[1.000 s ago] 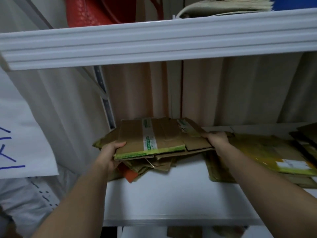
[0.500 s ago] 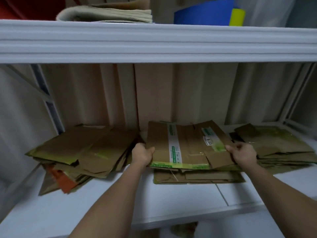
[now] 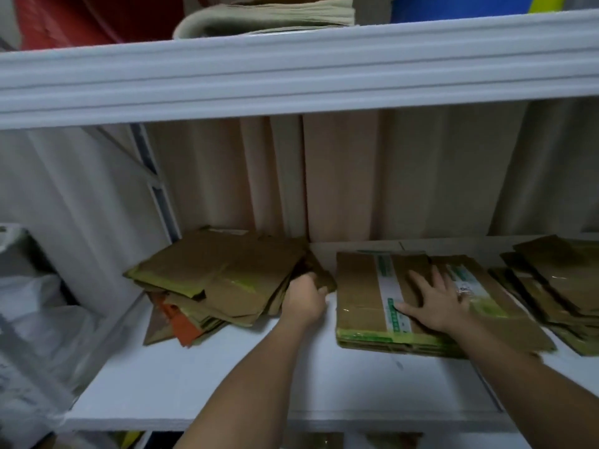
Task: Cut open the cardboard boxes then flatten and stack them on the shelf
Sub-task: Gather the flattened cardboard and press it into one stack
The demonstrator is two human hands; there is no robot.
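Both hands have let go of the flattened box's [image 3: 372, 296] edges: it now lies on top of the middle stack on the shelf [image 3: 246, 377]. Right hand [image 3: 434, 303] presses it flat, fingers spread and straight; left hand [image 3: 304, 299] has shifted to the left pile [image 3: 220, 280], fingers curled round its edge. One more box looks stacked, likely just squaring up now. Green print on the white tape [image 3: 389, 286] and the small label [image 3: 466, 288] is too blurred to read
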